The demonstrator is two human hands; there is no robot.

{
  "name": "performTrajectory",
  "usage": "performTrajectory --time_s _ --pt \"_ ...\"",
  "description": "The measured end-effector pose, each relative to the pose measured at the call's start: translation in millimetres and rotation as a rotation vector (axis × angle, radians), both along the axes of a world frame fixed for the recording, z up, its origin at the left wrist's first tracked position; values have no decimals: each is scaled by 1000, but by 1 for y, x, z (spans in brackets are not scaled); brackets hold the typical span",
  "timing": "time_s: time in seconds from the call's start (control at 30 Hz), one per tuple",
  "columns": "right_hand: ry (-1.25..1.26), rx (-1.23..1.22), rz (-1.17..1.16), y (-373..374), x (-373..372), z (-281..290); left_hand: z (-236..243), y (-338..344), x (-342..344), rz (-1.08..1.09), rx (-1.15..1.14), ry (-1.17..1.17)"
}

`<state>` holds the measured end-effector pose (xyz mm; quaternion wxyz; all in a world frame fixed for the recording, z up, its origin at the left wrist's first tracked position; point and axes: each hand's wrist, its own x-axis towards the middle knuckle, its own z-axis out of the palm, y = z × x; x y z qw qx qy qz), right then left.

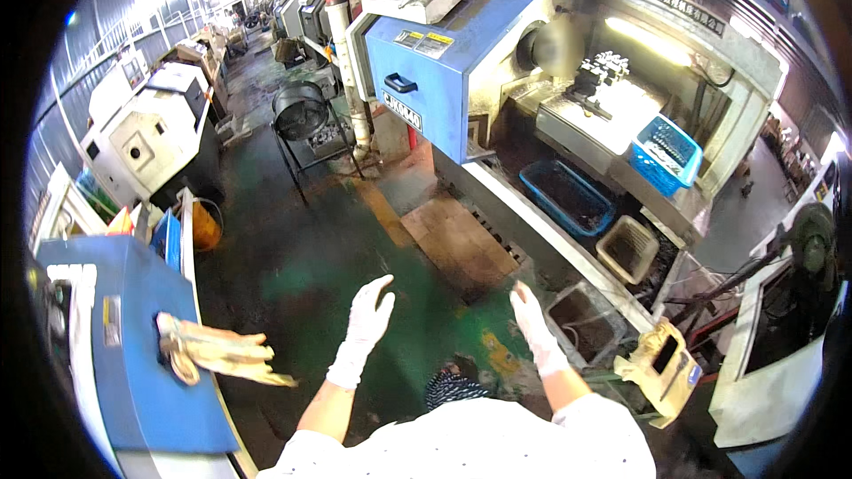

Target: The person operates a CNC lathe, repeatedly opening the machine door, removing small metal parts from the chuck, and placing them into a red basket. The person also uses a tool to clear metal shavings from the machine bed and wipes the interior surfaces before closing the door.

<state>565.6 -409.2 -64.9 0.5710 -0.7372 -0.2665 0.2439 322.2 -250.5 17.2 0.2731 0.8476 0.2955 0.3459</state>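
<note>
My left hand (368, 315), in a white glove, is raised over the green floor with thumb and fingers apart and nothing in it. My right hand (532, 319), gloved in white too, is held out to the right with its fingers stretched forward; no object shows in it. Neither hand touches anything. Ahead to the right stands a lathe (426, 58) with a blue door slid aside. Its lit inside shows a chuck (552, 46), blurred, and a tool holder (603, 75). Beyond my right hand is a brown board (457, 244) on the floor.
Blue baskets (664, 158) (568, 200) and a beige basket (628, 250) are at the lathe. A grey bin (586, 324) stands by my right forearm. Worn gloves (217, 350) lie on a blue machine cover (146, 390) at left. A drum fan (300, 111) stands ahead.
</note>
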Motion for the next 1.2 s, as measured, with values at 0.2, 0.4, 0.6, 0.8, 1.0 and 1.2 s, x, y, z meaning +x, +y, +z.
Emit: performTrajectory --time_s 0.2,0.4,0.6,0.8,1.0,1.2 --pt "-156 143 133 243 70 48 53 85 43 44 161 -68" --pt "-255 171 -481 366 90 71 71 169 122 69 202 -170" --pt "-246 335 -98 345 98 49 85 256 264 -195 553 -241" --pt "-963 -120 -201 311 219 111 65 293 331 -163 670 -383" --pt "-1564 -677 -335 363 423 175 61 310 325 -138 650 -318" --pt "-1757 -1353 -282 412 484 207 54 306 312 -28 652 -248"
